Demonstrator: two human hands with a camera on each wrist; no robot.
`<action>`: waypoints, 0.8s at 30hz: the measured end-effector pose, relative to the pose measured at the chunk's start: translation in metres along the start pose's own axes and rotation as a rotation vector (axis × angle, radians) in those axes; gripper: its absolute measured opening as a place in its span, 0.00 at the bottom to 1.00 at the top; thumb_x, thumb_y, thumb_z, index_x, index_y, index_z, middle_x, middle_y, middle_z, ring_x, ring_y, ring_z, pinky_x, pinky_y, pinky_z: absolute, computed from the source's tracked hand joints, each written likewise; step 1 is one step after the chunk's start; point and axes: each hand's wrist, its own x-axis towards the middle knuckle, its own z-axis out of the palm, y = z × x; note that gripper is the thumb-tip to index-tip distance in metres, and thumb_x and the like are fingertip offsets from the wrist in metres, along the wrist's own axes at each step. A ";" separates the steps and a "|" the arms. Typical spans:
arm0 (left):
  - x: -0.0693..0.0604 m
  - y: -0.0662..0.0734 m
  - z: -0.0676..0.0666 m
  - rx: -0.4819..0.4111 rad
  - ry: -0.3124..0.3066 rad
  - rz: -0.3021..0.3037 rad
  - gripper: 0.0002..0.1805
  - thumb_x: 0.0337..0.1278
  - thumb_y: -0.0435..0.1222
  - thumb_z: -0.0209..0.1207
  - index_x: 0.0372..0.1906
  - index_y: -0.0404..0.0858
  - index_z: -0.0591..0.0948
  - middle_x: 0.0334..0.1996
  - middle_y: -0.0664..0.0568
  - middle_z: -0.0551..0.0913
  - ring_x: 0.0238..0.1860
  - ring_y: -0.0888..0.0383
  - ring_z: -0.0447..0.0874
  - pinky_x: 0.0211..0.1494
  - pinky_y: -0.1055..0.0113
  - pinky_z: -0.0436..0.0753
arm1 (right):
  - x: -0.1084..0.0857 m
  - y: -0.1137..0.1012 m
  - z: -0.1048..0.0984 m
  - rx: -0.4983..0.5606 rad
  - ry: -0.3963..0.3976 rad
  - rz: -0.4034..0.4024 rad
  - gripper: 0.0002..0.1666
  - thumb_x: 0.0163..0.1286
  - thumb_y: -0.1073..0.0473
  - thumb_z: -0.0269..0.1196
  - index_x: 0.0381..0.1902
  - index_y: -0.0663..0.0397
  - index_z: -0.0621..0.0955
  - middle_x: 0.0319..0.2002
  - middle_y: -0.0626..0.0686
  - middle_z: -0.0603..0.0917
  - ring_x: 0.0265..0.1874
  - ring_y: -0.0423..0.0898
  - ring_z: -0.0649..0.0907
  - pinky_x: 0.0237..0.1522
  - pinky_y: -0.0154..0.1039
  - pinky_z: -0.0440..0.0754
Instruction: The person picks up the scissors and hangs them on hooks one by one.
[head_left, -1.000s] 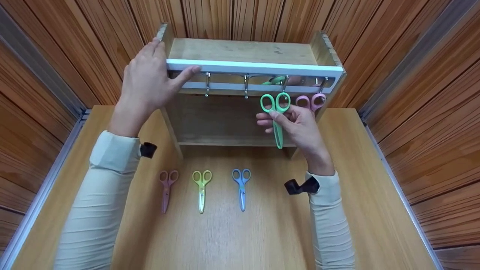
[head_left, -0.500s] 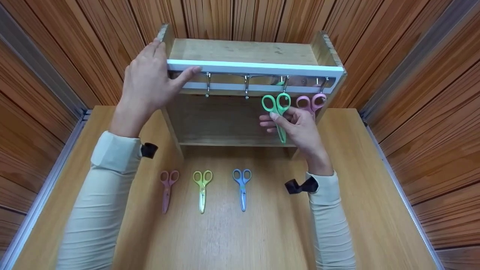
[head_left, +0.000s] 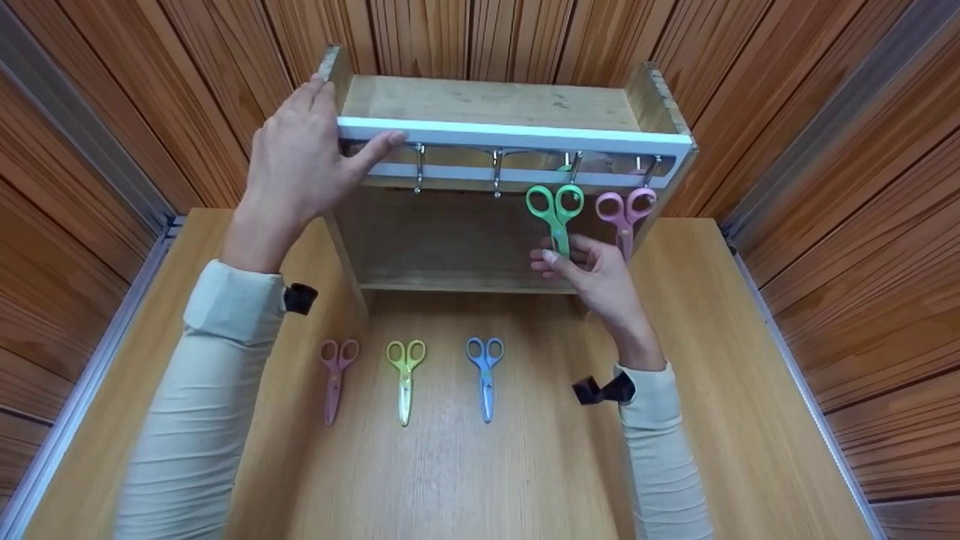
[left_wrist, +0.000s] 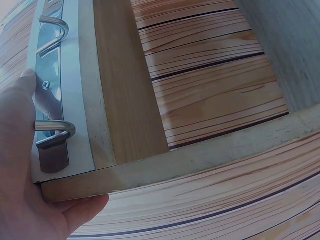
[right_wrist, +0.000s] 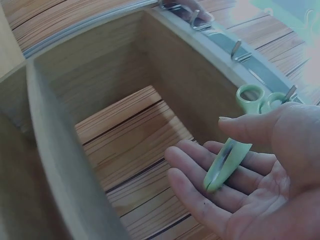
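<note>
Three scissors (head_left: 406, 382) lie on the bench (head_left: 480, 480); pink scissors (head_left: 624, 217) hang beside green scissors (head_left: 556, 217); the right hand's (head_left: 592, 271) fingers sit apart, the left hand's (head_left: 298, 165) straight along the shelf (head_left: 487, 97).

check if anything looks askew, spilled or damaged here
Nothing stands out. The green scissors and pink scissors each have one loop on a hook, the red scissors, yellow scissors and blue scissors lie flat on the table, and no spill or damage shows.

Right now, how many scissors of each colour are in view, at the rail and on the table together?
Green scissors: 1
Pink scissors: 1
Red scissors: 1
Yellow scissors: 1
Blue scissors: 1
Total: 5
</note>
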 end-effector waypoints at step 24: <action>-0.001 0.001 0.000 -0.005 0.013 0.000 0.59 0.67 0.75 0.45 0.81 0.29 0.60 0.83 0.35 0.59 0.82 0.35 0.61 0.79 0.37 0.69 | -0.026 0.044 0.023 -0.024 -0.020 0.156 0.24 0.78 0.57 0.65 0.66 0.63 0.79 0.59 0.63 0.87 0.55 0.52 0.90 0.58 0.33 0.88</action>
